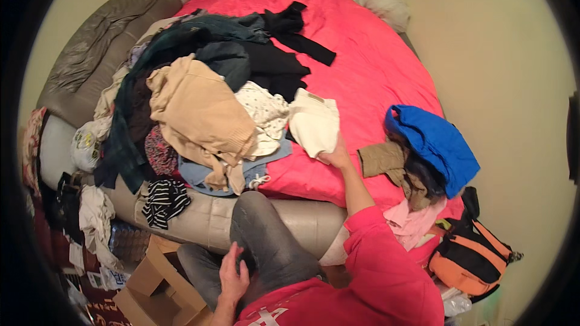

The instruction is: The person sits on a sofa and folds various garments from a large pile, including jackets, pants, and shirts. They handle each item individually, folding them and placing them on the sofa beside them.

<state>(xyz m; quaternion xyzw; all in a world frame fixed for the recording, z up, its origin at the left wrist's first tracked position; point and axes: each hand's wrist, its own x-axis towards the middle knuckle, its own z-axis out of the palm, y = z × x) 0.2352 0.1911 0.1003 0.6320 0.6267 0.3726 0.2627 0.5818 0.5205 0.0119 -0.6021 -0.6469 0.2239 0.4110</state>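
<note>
My right hand grips the lower right edge of a folded white garment with a small brown patch near its top. The garment is at the right edge of a large clothes heap on the bed's pink cover. Beside it are a spotted white garment and a beige knitted sweater. Under the sweater, blue cloth with a white drawstring shows. My left hand is by my grey trousers, its thumb and fingers apart, holding nothing.
An open cardboard box stands on the floor beside my legs. A blue garment and a brown one lie at the bed's right. An orange and black backpack is below them. Striped cloth hangs over the padded bed edge.
</note>
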